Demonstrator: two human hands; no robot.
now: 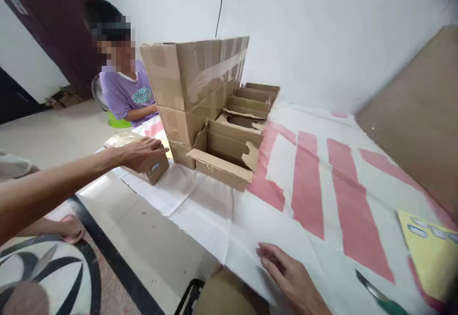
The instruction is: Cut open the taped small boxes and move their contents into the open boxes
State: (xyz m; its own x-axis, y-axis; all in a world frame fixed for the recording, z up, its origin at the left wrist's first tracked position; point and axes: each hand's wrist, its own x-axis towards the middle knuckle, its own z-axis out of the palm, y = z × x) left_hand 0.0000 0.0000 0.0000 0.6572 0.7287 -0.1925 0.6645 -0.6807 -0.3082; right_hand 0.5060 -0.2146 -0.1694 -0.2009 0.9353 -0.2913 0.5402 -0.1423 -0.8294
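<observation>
My left hand (140, 153) lies across the top of a closed cardboard box (157, 168) at the table's left edge. Its fingers are stretched out, and a small white label shows on the box's end. Close to my fingertips rises a stack of taped cardboard boxes (196, 74). An open cardboard box (222, 162) stands against the stack, one flap torn. Low in the view, my right hand (286, 274) rests by the table's front edge, loosely curled with its fingers apart and nothing visible in it.
More open boxes (250, 102) line up behind, toward the wall. A white and pink cloth (307, 181) covers the table. On the right are a green-handled blade (379, 296), a yellow sheet with labels (425, 248) and a large brown board (418, 114). A person (125, 90) sits beyond the stack.
</observation>
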